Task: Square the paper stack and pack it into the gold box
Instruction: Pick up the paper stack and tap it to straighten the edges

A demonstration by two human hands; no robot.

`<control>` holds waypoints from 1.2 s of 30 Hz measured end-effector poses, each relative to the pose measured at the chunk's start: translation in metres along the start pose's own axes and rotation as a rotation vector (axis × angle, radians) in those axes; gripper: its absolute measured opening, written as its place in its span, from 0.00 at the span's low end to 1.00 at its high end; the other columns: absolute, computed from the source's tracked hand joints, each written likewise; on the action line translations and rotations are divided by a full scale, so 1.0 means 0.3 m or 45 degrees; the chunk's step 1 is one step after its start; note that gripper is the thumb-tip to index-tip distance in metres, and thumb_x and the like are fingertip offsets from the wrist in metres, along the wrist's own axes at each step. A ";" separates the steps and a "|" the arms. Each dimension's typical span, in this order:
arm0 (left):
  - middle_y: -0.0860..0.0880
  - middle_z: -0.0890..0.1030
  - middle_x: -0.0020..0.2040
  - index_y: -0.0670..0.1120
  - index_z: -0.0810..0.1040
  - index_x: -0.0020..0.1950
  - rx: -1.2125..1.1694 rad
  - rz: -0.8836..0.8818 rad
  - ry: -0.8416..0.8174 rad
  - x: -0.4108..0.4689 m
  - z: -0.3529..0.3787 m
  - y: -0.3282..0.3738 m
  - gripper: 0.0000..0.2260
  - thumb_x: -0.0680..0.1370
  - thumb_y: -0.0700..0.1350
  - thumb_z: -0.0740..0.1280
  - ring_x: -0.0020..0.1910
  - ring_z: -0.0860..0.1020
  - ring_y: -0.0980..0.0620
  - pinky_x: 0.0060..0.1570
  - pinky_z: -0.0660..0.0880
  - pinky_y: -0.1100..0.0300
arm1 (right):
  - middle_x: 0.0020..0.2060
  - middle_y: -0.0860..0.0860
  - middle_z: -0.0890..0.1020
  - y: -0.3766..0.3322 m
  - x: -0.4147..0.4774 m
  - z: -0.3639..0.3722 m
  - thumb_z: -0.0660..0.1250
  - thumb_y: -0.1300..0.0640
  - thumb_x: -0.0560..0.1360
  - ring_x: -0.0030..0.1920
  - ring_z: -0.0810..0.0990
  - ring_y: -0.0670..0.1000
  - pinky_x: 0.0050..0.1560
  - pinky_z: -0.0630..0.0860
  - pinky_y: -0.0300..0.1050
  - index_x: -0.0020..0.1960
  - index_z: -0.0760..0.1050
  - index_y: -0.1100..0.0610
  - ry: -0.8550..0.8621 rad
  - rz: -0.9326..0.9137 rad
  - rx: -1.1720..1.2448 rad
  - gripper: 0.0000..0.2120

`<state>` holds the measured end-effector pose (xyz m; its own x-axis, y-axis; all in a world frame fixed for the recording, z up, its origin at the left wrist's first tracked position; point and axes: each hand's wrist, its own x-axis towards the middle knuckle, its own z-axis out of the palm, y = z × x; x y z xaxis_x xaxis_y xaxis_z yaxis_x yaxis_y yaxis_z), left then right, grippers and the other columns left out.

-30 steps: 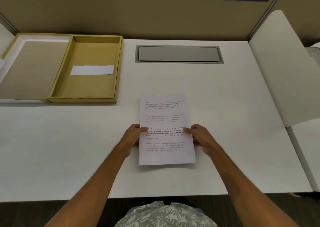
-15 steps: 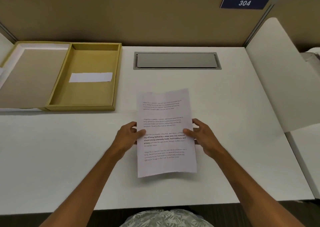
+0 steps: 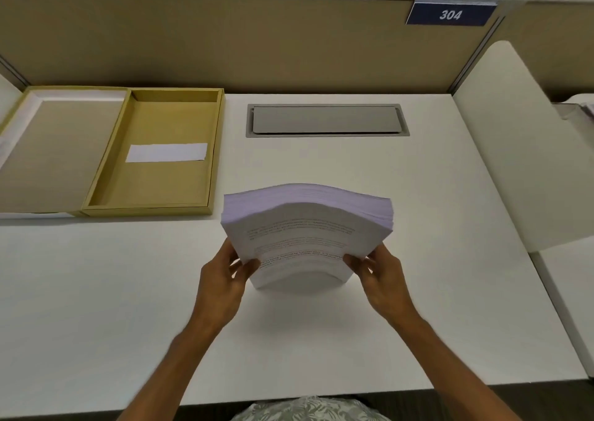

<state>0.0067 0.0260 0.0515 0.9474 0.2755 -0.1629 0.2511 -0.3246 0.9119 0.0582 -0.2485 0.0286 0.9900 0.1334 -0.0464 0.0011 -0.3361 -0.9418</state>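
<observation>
The white paper stack [image 3: 305, 227] with printed text stands upright on its lower edge in the middle of the desk, bowed outward, its top edges fanned toward the far side. My left hand [image 3: 225, 279] grips its left side and my right hand [image 3: 382, 276] grips its right side. The open gold box [image 3: 96, 176] lies flat at the far left. Its tray holds a white paper strip [image 3: 166, 152]. The hinged lid [image 3: 54, 150] lies open to the tray's left.
A grey cable hatch [image 3: 326, 120] is set into the white desk [image 3: 450, 308] behind the stack. A beige partition with a blue "304" sign [image 3: 450, 14] runs along the back. A white side panel [image 3: 520, 150] stands at the right.
The stack lay flat on the desk a second ago. Both hands have lifted it and tipped it upright onto its lower edge, and it now bows between them.
</observation>
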 end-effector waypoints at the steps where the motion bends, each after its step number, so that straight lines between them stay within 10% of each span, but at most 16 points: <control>1: 0.72 0.81 0.47 0.57 0.76 0.61 -0.002 0.000 0.004 0.004 0.001 -0.002 0.17 0.78 0.38 0.70 0.50 0.78 0.73 0.44 0.74 0.78 | 0.54 0.31 0.82 -0.003 0.005 0.002 0.68 0.63 0.80 0.56 0.82 0.38 0.56 0.78 0.33 0.68 0.73 0.47 0.009 0.006 -0.003 0.20; 19: 0.69 0.79 0.48 0.49 0.76 0.65 0.074 0.037 0.105 0.006 0.041 -0.031 0.17 0.78 0.35 0.69 0.47 0.76 0.77 0.43 0.70 0.82 | 0.50 0.31 0.84 0.015 0.030 -0.007 0.69 0.70 0.77 0.52 0.83 0.37 0.48 0.78 0.29 0.63 0.78 0.57 0.068 -0.060 -0.024 0.17; 29: 0.71 0.78 0.54 0.65 0.67 0.65 -0.011 0.009 0.012 -0.029 0.054 -0.028 0.24 0.81 0.37 0.65 0.51 0.76 0.77 0.46 0.71 0.81 | 0.51 0.29 0.83 -0.003 0.002 -0.015 0.69 0.65 0.79 0.54 0.83 0.37 0.50 0.78 0.30 0.64 0.76 0.52 0.004 -0.031 -0.031 0.17; 33: 0.70 0.78 0.57 0.68 0.66 0.67 -0.154 0.046 0.022 -0.069 0.054 0.045 0.27 0.76 0.47 0.73 0.59 0.76 0.66 0.55 0.74 0.69 | 0.57 0.32 0.82 -0.072 -0.028 -0.013 0.75 0.53 0.74 0.60 0.79 0.40 0.54 0.77 0.31 0.64 0.74 0.37 0.045 0.036 0.083 0.22; 36: 0.57 0.77 0.63 0.54 0.65 0.71 -0.381 0.244 0.137 -0.090 0.050 0.154 0.30 0.73 0.53 0.73 0.65 0.75 0.51 0.59 0.75 0.60 | 0.68 0.44 0.76 -0.165 -0.062 -0.008 0.76 0.42 0.72 0.69 0.75 0.48 0.64 0.75 0.42 0.74 0.67 0.45 0.136 -0.084 0.271 0.34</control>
<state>-0.0042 -0.0098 0.0924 0.9414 0.3340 0.0477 -0.0132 -0.1047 0.9944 0.0399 -0.2366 0.0769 0.9980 0.0459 0.0426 0.0480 -0.1245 -0.9911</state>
